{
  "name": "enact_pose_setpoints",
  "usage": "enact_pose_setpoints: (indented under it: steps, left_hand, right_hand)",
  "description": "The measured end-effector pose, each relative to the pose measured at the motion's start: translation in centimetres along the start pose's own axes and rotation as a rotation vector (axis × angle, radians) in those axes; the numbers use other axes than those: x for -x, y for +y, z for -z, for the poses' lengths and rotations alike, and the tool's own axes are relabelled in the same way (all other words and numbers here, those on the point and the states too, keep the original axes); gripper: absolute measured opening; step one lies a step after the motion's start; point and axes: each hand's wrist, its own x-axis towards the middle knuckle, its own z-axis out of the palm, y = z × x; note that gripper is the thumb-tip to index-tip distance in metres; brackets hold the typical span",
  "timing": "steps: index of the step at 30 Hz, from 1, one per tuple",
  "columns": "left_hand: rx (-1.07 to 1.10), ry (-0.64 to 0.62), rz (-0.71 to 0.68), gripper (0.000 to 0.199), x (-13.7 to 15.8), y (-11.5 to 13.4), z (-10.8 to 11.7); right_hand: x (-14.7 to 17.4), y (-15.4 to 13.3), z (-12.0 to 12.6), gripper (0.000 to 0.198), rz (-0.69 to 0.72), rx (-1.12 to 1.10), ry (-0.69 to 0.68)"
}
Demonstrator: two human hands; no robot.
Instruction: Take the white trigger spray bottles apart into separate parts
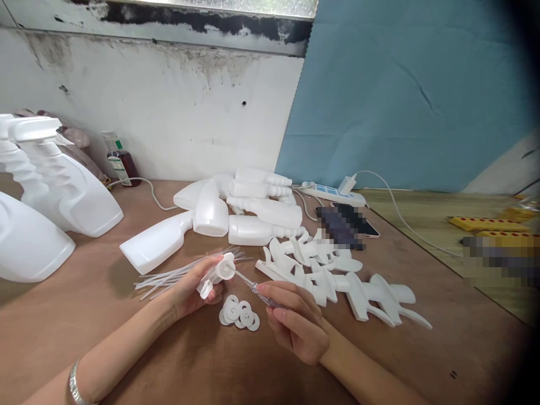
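Observation:
My left hand (192,295) is closed around a white spray trigger head (216,274), its round collar opening turned to the right. In my right hand (298,320) is a slim screwdriver (252,284) with a clear handle. The tip of its shaft reaches the collar opening; whether it touches the inside cannot be made out. Just below the trigger head lies a small pile of white ring gaskets (238,313). Thin clear dip tubes (164,279) are spread behind my left hand. To the right of the screwdriver, several more white trigger heads (324,275) lie heaped together.
Empty-looking white bottles (211,211) lie in a heap at the back. Assembled spray bottles (84,185) stand at the left, near a dark glass bottle (122,163). A power strip (335,194) with cables and phones (348,219) occupy the back right of the brown table (126,360).

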Motion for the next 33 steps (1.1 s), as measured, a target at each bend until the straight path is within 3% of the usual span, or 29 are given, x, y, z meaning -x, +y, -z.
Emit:
enact_pose_setpoints:
  steps: [5, 11, 19, 29, 33]
  left_hand:
    - [-0.019, 0.021, -0.017, 0.025, 0.0, 0.0, -0.2]
    - [-0.063, 0.085, -0.020, 0.022, -0.2, 0.0, -0.3]
    - [-0.038, -0.045, -0.006, 0.016, -0.1, 0.3, -0.3]
    - [-0.107, -0.005, 0.032, 0.020, 0.1, 0.2, -0.4]
    - [-0.157, 0.020, 0.022, 0.022, 0.3, 0.1, -0.5]
  right_hand:
    - [-0.1, 0.1, -0.5, 0.024, 0.001, 0.113, -0.077]
    - [0.3, 0.2, -1.3, 0.039, -0.099, 0.124, -0.102]
    - [0.7, 0.3, -1.6, 0.048, -0.287, 0.003, -0.003]
    - [0.9, 0.2, -1.9, 0.047, -0.388, -0.015, 0.097]
    - [0.8, -0.3, -2.1, 0.039, -0.519, -0.067, 0.158]
